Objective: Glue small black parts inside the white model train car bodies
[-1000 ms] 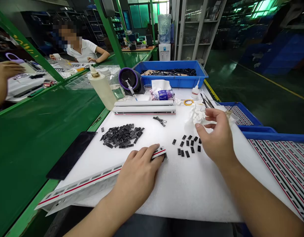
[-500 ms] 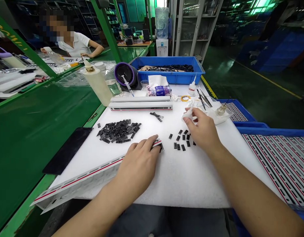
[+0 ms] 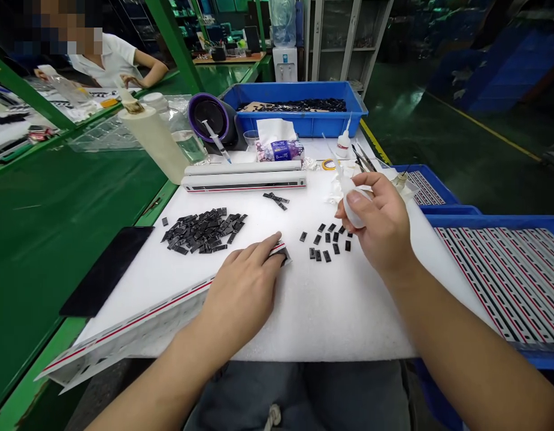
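Observation:
My left hand (image 3: 241, 293) lies over the near end of a long white strip with a red line (image 3: 137, 323), fingers closed on its tip. The strip runs off the foam mat (image 3: 330, 311) toward the lower left. My right hand (image 3: 380, 230) is wrapped round a small white squeeze bottle (image 3: 351, 203) with a thin nozzle pointing up and left. It is held just above and to the right of a small group of black clips (image 3: 326, 242) laid out on the mat. A bigger pile of black clips (image 3: 200, 230) sits to the left.
Two more white strips (image 3: 245, 179) lie across the back of the mat. Behind them are a tissue pack (image 3: 277, 146), a large cream bottle (image 3: 153, 140) and a blue bin (image 3: 299, 117). Blue trays of strips (image 3: 505, 269) stand right, a dark phone (image 3: 108, 269) left. A co-worker (image 3: 110, 57) sits far left.
My right hand went from the crumpled tissue to the small white bottle and lifted it over the laid-out clips. My left hand stayed on the strip's end. My view tilted down.

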A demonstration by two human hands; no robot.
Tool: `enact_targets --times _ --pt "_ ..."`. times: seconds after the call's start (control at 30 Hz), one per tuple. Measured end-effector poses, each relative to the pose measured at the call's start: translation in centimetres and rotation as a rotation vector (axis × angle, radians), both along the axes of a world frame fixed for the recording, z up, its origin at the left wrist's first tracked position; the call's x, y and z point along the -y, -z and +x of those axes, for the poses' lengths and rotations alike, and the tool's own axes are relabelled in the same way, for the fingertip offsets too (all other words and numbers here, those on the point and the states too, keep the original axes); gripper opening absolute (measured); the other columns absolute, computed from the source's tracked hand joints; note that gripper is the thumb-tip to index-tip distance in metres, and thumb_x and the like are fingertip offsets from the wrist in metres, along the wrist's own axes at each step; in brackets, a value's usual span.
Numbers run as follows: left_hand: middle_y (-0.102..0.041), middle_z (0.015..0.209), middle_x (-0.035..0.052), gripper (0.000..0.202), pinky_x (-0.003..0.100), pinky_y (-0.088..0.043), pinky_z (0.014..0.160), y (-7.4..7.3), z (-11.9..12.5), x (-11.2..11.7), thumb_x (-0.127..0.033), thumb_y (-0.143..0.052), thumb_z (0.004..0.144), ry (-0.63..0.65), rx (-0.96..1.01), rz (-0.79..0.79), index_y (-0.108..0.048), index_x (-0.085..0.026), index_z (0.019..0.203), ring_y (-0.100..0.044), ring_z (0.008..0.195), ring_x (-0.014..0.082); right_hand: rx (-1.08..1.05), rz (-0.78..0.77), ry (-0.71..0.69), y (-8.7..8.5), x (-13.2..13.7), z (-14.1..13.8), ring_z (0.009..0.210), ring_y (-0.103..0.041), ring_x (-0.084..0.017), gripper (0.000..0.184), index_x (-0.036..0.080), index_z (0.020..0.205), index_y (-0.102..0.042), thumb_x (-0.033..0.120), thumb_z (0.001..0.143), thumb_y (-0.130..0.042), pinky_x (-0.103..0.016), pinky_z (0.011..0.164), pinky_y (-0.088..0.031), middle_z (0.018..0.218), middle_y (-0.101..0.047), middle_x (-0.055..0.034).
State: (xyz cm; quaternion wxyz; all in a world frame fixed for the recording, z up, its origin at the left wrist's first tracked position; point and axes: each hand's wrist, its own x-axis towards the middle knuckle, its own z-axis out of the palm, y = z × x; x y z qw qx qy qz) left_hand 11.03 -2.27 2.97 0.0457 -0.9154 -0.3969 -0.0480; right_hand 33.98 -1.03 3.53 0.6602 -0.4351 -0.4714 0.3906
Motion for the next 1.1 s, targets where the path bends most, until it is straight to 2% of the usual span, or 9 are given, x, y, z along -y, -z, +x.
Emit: enact_targets --times 0.17,0.23,0.33,0.5,0.6,0.73,0.87,1.0,1.1 --pt "-0.05 0.148 0.0081 0.033 0.046 -0.054 0.093 -0.2 0.1 0.1 -0.015 -0.043 0.093 -0.033 0.037 -0.035 -0.067 -0.018 0.114 -0.06 0.118 0.0285 -0.377 -0.072 -0.29 -1.2 0.5 0.7 0.043 -0.031 -0.007 0.024 0.025 0.09 -0.055 0.037 0.076 -0.071 -0.022 0.043 -0.025 0.06 -0.053 0.0055" --pt "-0.049 0.149 0.0069 0.029 0.046 -0.056 0.091 -0.4 0.2 0.1 -0.021 -0.044 0.094 -0.077 0.049 -0.064 -0.068 -0.02 0.111 -0.063 0.114 0.0286 -0.474 -0.101 -0.336 -1.5 0.5 0.9 0.044 -0.027 -0.006 0.027 0.024 0.089 -0.058 0.038 0.073 -0.074 -0.021 0.042 -0.022 0.057 -0.045 0.0071" --pt "-0.048 0.15 0.0047 0.027 0.046 -0.057 0.088 -0.6 0.5 -0.1 -0.028 -0.049 0.093 -0.121 0.052 -0.09 -0.068 -0.022 0.111 -0.066 0.109 0.0286 -0.516 -0.151 -0.315 -1.7 0.5 0.8 0.045 -0.026 -0.006 0.028 0.021 0.087 -0.062 0.039 0.071 -0.076 -0.021 0.042 -0.021 0.055 -0.035 0.0077" --pt "-0.052 0.147 -0.0016 0.027 0.044 -0.059 0.082 -0.6 0.7 -0.3 -0.023 -0.049 0.093 -0.135 0.043 -0.081 -0.071 -0.027 0.106 -0.067 0.107 0.0263 -0.371 -0.133 -0.232 -1.0 0.7 -0.7 0.041 -0.028 -0.008 0.034 0.022 0.072 -0.06 0.053 0.081 -0.066 -0.024 0.04 -0.021 0.049 -0.032 0.0067" --pt "-0.055 0.144 -0.0009 0.027 0.044 -0.058 0.084 -0.5 0.8 -0.3 -0.022 -0.049 0.092 -0.124 0.044 -0.064 -0.073 -0.026 0.103 -0.065 0.111 0.027 -0.16 -0.063 -0.116 -0.3 1.0 -1.7 0.041 -0.034 -0.009 0.041 0.021 0.071 -0.065 0.059 0.085 -0.061 -0.025 0.039 -0.023 0.047 -0.038 0.0045" --pt "-0.056 0.143 -0.0012 0.027 0.044 -0.058 0.084 -0.5 0.9 -0.2 -0.022 -0.048 0.093 -0.129 0.046 -0.066 -0.073 -0.027 0.102 -0.064 0.113 0.0265 0.201 0.094 0.037 0.5 1.8 -2.7 0.045 -0.045 -0.01 0.042 0.02 0.07 -0.071 0.057 0.087 -0.062 -0.025 0.04 -0.035 0.053 -0.054 0.0004" --pt "-0.054 0.145 -0.0002 0.026 0.044 -0.057 0.085 -0.2 0.9 -0.1 -0.025 -0.048 0.093 -0.143 0.06 -0.053 -0.072 -0.026 0.103 -0.064 0.113 0.0262 0.413 0.217 0.093 1.0 2.3 -3.2 0.049 -0.053 -0.01 0.036 0.02 0.071 -0.071 0.051 0.089 -0.062 -0.025 0.045 -0.044 0.064 -0.065 -0.0009" --pt "-0.052 0.147 -0.0014 0.026 0.043 -0.058 0.082 0.2 0.7 -0.1 -0.028 -0.049 0.093 -0.152 0.095 -0.031 -0.072 -0.026 0.105 -0.066 0.108 0.0249 0.392 0.222 0.118 1.2 2.0 -3.2 0.047 -0.052 -0.01 0.037 0.02 0.072 -0.072 0.052 0.088 -0.063 -0.025 0.042 -0.043 0.063 -0.065 -0.0011" --pt "-0.053 0.146 -0.0023 0.026 0.043 -0.058 0.079 0.2 0.7 -0.2 -0.029 -0.048 0.094 -0.16 0.1 -0.029 -0.072 -0.025 0.103 -0.066 0.108 0.0253 0.263 0.124 0.123 1.1 1.7 -3.3 0.044 -0.049 -0.01 0.041 0.02 0.071 -0.072 0.056 0.087 -0.062 -0.025 0.039 -0.04 0.056 -0.059 -0.0002"
